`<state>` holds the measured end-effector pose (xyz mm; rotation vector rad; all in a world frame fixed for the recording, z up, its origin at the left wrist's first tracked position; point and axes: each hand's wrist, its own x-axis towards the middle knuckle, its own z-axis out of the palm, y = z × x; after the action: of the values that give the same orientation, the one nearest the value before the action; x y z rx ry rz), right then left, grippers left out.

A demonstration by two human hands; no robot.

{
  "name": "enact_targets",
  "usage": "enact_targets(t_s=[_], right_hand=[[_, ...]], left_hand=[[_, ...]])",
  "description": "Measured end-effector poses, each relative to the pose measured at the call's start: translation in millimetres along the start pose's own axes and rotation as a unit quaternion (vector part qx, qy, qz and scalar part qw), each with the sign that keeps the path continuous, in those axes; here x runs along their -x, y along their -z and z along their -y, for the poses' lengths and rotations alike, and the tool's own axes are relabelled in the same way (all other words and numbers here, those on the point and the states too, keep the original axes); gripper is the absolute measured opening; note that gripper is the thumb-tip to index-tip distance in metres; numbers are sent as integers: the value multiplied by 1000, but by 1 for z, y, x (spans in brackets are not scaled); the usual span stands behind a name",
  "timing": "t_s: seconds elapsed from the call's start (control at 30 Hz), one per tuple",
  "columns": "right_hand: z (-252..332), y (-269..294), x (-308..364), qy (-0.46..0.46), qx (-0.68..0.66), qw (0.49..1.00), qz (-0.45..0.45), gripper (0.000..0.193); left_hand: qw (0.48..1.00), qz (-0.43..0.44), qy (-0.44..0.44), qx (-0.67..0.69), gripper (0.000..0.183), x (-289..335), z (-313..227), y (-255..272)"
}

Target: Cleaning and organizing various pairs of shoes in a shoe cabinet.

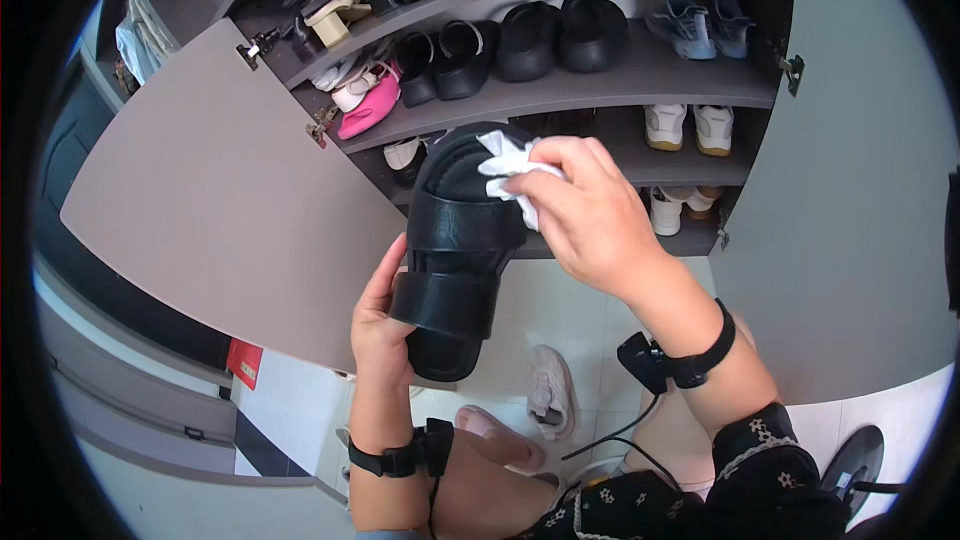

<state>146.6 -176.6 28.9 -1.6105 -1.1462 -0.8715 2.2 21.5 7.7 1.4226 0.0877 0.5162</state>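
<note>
A black slide sandal with two wide straps is held up in front of the open shoe cabinet, its heel end toward the top. My left hand grips it from the left side near the lower strap, the thumb along its edge and the other fingers hidden behind it. Pinched in my right hand is a crumpled white tissue, which lies against the insole at the sandal's upper end.
Shelves of the cabinet hold black clogs, white sneakers and a pink shoe. Its doors stand open at left and right. A pale shoe lies on the tiled floor; a black round base stands at lower right.
</note>
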Motion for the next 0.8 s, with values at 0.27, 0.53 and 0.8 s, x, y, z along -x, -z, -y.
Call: enact_targets(t_s=[0.27, 0.53, 0.8], right_hand=[[-17, 12, -1, -149, -135, 974, -103, 21], [15, -34, 25, -148, -120, 982, 13, 46], [29, -23, 21, -118, -188, 966, 134, 23]], left_hand=[[991, -44, 30, 122, 70, -2, -11, -22], [987, -57, 48, 142, 63, 0, 2, -11], [935, -116, 156, 297, 56, -4, 9, 14]])
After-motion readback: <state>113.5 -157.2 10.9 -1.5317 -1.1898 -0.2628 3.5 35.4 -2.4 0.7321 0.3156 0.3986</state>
